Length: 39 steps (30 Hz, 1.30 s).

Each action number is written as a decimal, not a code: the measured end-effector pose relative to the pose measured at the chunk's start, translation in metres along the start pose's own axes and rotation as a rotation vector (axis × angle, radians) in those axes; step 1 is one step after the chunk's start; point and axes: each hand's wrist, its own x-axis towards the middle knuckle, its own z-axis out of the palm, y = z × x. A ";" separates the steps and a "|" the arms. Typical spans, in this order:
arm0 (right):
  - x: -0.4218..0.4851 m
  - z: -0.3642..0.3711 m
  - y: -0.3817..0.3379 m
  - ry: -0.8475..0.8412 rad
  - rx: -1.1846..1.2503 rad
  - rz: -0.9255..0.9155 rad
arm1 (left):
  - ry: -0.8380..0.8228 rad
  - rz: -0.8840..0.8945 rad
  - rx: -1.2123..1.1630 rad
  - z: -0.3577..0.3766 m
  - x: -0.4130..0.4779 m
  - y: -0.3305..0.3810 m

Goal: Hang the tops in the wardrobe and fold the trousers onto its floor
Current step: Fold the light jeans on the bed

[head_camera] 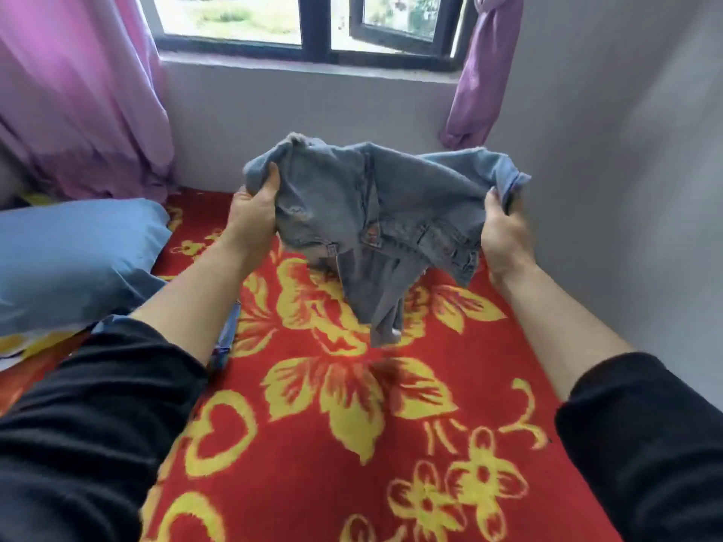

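Note:
A pair of light blue denim trousers hangs bunched in the air over the bed, held between both hands. My left hand grips its left edge with the thumb over the cloth. My right hand pinches the right edge. The lower part of the denim droops down and its tip touches or nearly touches the red blanket with yellow flowers. Black sleeves cover both forearms up to mid-arm. No wardrobe is in view.
A blue pillow lies at the left on the bed. Pink curtains hang at the left and right of a dark-framed window. A grey wall runs along the bed's right side and far end.

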 end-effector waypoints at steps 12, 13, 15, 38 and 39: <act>-0.071 -0.048 0.104 -0.014 -0.339 0.393 | 0.056 -0.412 0.676 -0.061 -0.061 -0.090; -0.089 -0.055 0.127 -0.067 -0.384 0.455 | 0.009 -0.533 0.687 -0.072 -0.079 -0.114; -0.128 -0.068 0.169 -0.118 -0.437 0.580 | -0.062 -0.725 0.713 -0.093 -0.119 -0.158; -0.330 -0.201 0.326 -0.378 -0.812 0.800 | -0.036 -0.860 1.148 -0.223 -0.384 -0.302; -0.340 -0.204 0.330 -0.390 -0.834 0.824 | -0.046 -0.888 1.198 -0.230 -0.393 -0.307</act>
